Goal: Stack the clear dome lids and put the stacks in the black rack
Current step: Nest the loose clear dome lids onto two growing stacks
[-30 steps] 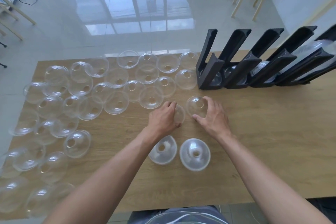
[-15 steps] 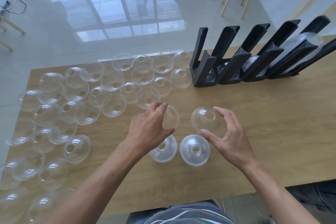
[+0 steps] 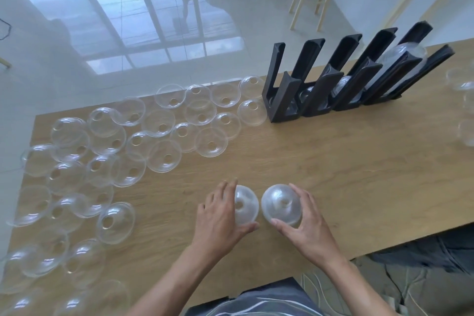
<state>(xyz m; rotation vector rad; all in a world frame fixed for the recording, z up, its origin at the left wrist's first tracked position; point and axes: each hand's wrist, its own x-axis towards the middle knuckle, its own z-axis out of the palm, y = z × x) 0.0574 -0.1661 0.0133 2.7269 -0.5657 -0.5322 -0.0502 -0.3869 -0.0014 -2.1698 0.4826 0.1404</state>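
Two small stacks of clear dome lids stand side by side near the table's front edge. My left hand grips the left stack between fingers and thumb. My right hand grips the right stack the same way. Several loose dome lids are spread over the left half of the table. The black rack stands at the back right, with lids in several of its slots.
The wooden table is bare between the rack and my hands. A few more clear lids lie at the far right edge. One single lid lies left of my left hand. Wooden chair legs stand on the floor beyond.
Each hand carried a lid toward me and set it down onto one of the two lids near the front edge. The view also shifted left and down.
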